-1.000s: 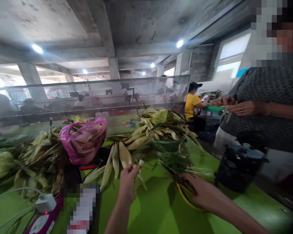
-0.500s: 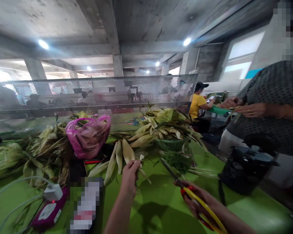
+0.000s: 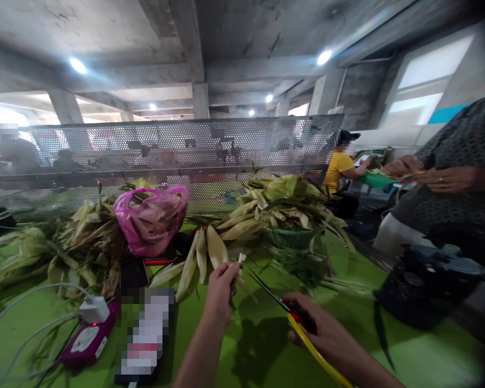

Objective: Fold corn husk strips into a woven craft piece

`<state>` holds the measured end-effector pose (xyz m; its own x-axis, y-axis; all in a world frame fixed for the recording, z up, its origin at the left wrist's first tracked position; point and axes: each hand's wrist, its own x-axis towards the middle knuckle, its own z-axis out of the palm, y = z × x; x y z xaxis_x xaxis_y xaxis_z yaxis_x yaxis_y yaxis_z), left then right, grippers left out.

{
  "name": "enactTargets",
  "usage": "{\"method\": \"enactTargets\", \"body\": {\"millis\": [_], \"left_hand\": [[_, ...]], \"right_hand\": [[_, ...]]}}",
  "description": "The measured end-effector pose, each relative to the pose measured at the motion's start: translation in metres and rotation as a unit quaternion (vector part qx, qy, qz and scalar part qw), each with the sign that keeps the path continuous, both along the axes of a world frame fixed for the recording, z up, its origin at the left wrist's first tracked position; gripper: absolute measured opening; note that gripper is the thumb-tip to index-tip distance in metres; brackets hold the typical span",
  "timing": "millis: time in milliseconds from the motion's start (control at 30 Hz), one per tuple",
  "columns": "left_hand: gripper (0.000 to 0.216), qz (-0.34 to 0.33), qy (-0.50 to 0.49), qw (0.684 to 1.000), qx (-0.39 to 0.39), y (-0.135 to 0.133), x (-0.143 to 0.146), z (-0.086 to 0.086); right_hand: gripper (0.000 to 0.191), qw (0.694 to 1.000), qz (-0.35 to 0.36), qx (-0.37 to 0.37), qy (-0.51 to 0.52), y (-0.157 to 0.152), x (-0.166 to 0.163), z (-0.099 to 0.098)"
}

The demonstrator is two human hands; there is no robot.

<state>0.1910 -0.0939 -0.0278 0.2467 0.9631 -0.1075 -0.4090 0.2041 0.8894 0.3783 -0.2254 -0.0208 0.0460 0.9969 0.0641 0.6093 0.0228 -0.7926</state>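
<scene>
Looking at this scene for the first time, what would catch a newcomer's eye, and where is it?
The bright pink plastic bag stands out first, left of centre on the green table, beside a heap of dry husks. In front, the right hand holds yellow-handled scissors, blades pointing towards the pale strip pinched in the left hand. Beyond the table, to the right, a yellow shirt glows.

Bare and raised over the table (image 3: 254, 323), the left hand (image 3: 222, 288) pinched thumb to forefinger, its forearm (image 3: 200, 350) angled steeply upward. The right hand (image 3: 313, 320), near but apart, curled in a grip above the table, its wrist slanting in from the right.
</scene>
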Motion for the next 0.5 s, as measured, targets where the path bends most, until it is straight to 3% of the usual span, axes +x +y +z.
{"method": "enactTargets", "body": {"millis": [500], "left_hand": [[0.027,-0.009,0.084,0.995,0.057,-0.004,0.005,0.006]], "right_hand": [[0.039,0.989,-0.037,0.076,-0.117,0.015,-0.002,0.003]]}}
